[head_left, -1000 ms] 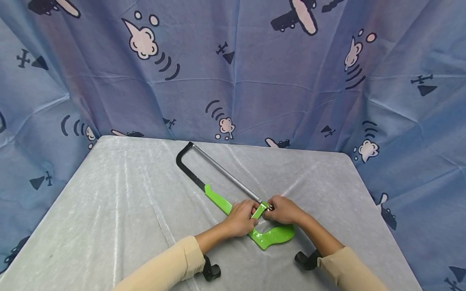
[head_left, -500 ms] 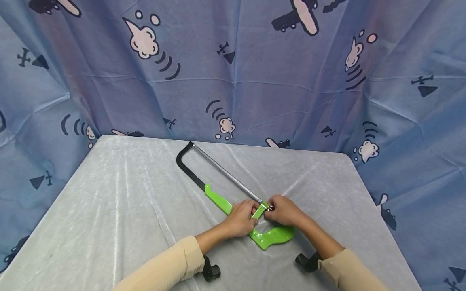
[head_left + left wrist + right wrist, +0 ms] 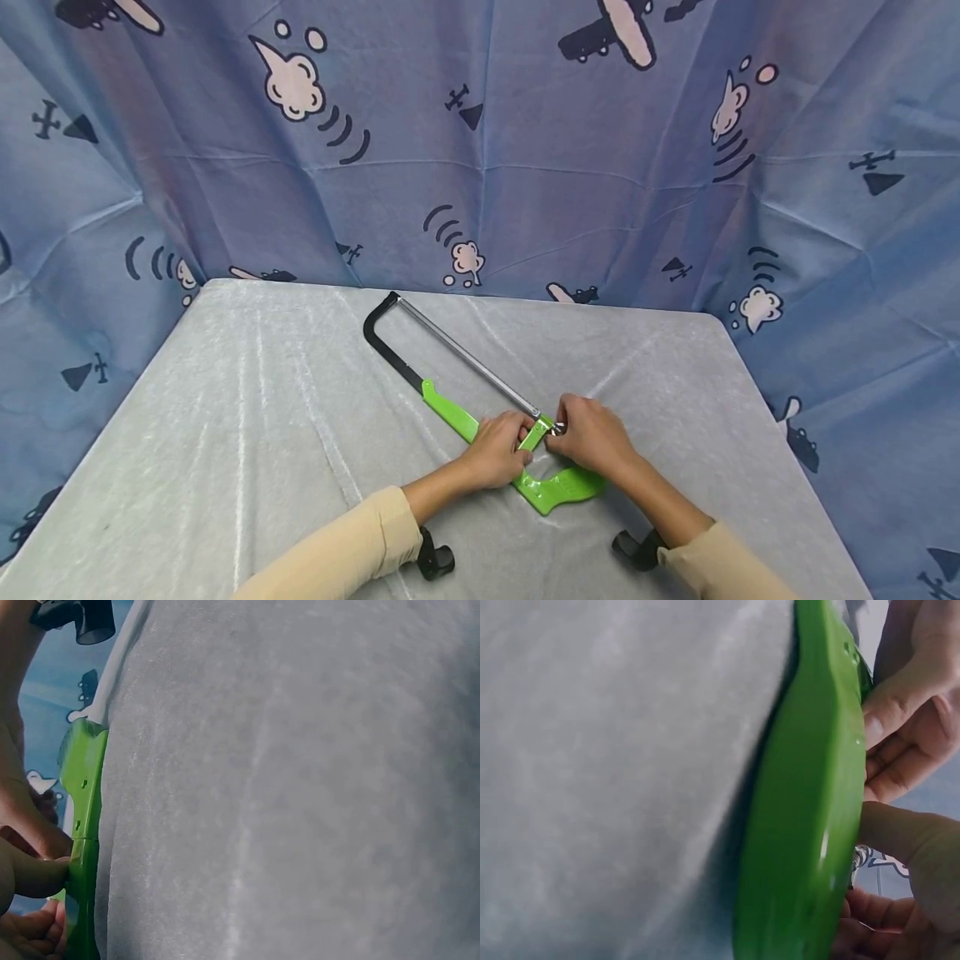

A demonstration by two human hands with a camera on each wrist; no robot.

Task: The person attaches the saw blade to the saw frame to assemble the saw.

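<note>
A hacksaw [image 3: 450, 410] with a green and black frame lies slantwise on the table, its handle toward me at the right. The silvery blade [image 3: 468, 358] runs along the far side of the frame. My left hand [image 3: 491, 452] grips the green post at the blade's near end, thumb on one side and fingers on the other. At that post's outer side, my right hand [image 3: 592, 435] pinches the shiny metal wing nut [image 3: 558, 429], partly hidden by the fingers. The right wrist view shows the green handle [image 3: 802, 817] large, with both hands beyond it.
A pale grey plush cloth covers the table [image 3: 262, 433]. Behind it hangs a blue curtain [image 3: 525, 208] printed with planes and clouds. Black wrist mounts [image 3: 437, 560] sit under both forearms, near the cloth.
My right hand has turned and shifted slightly at the wing nut, its knuckles rising and its wrist moving a little right. The left hand and the hacksaw stay in place.
</note>
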